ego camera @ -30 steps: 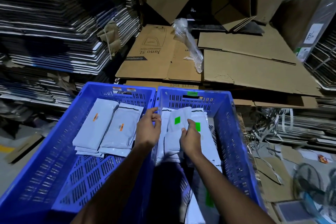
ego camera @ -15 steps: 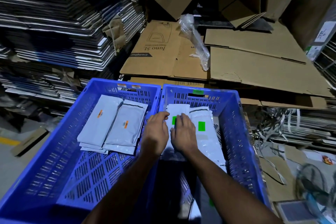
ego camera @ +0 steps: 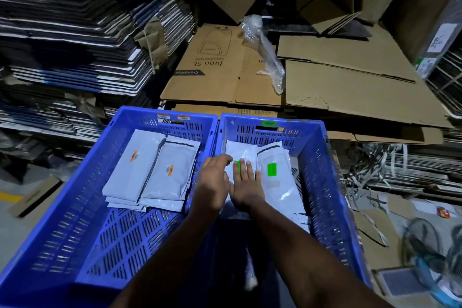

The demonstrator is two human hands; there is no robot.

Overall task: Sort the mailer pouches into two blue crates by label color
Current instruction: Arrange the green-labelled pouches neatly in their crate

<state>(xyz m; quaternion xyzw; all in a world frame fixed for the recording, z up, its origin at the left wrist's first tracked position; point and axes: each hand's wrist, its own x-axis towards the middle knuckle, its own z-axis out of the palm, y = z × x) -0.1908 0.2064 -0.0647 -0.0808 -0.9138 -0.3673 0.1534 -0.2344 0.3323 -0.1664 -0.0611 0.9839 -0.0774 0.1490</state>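
Two blue crates stand side by side. The left crate holds a stack of grey mailer pouches with orange labels. In the right crate lie white pouches with green labels. My right hand lies flat with straight fingers on the left green-label pouch, half covering its label. Beside it, my left hand reaches over the wall between the crates, fingers bent down on the same pouch's left edge.
Flattened cardboard sheets lie behind the crates, with a crumpled plastic wrap on them. Tall stacks of folded cartons fill the left. Strapping scraps and a fan lie on the floor at right.
The pouch that both hands held above the right crate has been laid down on the stack. My right hand has flattened on it and my left has come alongside.
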